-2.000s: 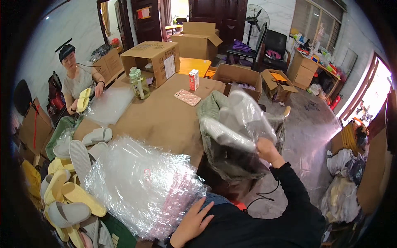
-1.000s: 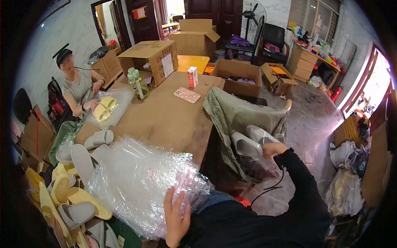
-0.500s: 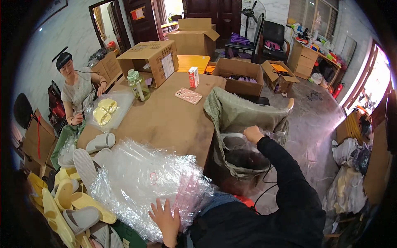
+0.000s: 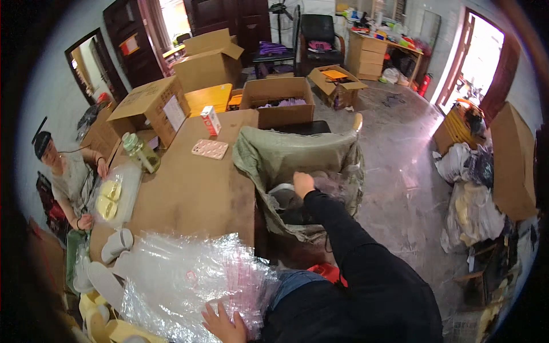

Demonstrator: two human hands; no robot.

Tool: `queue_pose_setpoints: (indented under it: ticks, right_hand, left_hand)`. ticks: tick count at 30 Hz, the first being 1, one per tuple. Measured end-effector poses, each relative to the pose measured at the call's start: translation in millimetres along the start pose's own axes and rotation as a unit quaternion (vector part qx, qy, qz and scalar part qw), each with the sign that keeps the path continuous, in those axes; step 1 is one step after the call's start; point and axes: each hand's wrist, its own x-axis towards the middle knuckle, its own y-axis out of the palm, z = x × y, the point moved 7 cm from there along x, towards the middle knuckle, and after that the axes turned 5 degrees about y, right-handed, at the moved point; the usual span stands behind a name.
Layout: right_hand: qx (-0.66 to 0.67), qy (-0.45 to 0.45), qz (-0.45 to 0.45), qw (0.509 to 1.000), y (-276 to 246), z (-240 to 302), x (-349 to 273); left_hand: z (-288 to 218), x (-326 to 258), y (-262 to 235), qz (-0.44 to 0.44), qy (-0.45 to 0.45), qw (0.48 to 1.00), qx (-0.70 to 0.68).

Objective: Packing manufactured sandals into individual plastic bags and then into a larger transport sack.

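My left hand (image 4: 226,326) lies flat with its fingers spread on a stack of clear plastic bags (image 4: 171,286) at the table's near edge. Inside the mouth of an open grey-green woven sack (image 4: 280,146), my right hand (image 4: 303,184) is closed in a fist on a clear plastic bag (image 4: 329,184). A grey slipper (image 4: 282,196) shows beside that fist; whether it lies within the bag I cannot tell. Grey slippers (image 4: 117,244) and yellow slippers (image 4: 94,320) are heaped left of the stack.
At the far left, a person (image 4: 71,177) sits by yellow slippers (image 4: 107,200) on clear bags. The brown table (image 4: 189,188) bears a green bottle (image 4: 140,153), a patterned phone (image 4: 210,149) and a small carton (image 4: 210,120). Cardboard boxes (image 4: 277,94) stand beyond; filled plastic bags (image 4: 472,217) lie right.
The view has swung to the right, so the table and sack appear further left. My right hand stays closed inside the sack's mouth. My left hand remains on the bag stack.
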Motion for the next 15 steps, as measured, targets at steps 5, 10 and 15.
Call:
queue_pose_setpoints:
  ticks: [5,10,15]
  right_hand:
    - [0.117,0.003,0.236,0.965,34.8,7.4,-26.3]
    - [0.25,-0.164,0.225,0.927,16.5,11.4,-65.7]
    - [0.181,-0.281,0.008,0.943,-45.6,15.0,-115.0]
  left_hand:
    - [2.6,-0.5,3.3,0.002,0.01,1.0,0.007]
    - [10.9,-3.3,15.0,-0.022,0.029,0.999,0.002]
    - [18.6,-6.7,15.5,-0.033,0.027,0.999,-0.005]
